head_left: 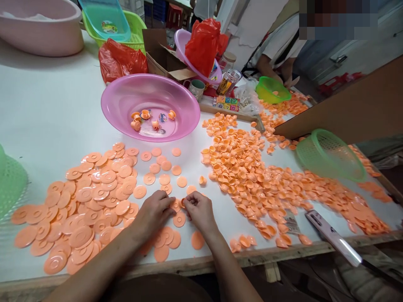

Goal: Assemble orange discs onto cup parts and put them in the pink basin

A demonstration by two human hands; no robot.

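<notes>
Near the front of the white table, my left hand [155, 213] has its fingers closed on the edge of a small orange plastic saucer [175, 204]. Close against it, my right hand [200, 211] pinches a tiny orange toy cup [183, 203], partly covered by the fingertips. Another saucer [179, 219] lies flat just below the two hands. To the left spreads a heap of loose saucers [82, 236], and on the right a big heap of toy cups [237, 167]. Beyond the hands, a pink basin [118, 98] contains several cups joined to saucers.
A green basket [329, 155] sits among the cups at right, near a phone-like device [333, 237] at the table edge. Another green basket [11, 184] is at far left. Behind the basin are red bags [121, 63], a cardboard box [160, 58] and a mug [197, 89]. Another person's hands [277, 71] show at back right.
</notes>
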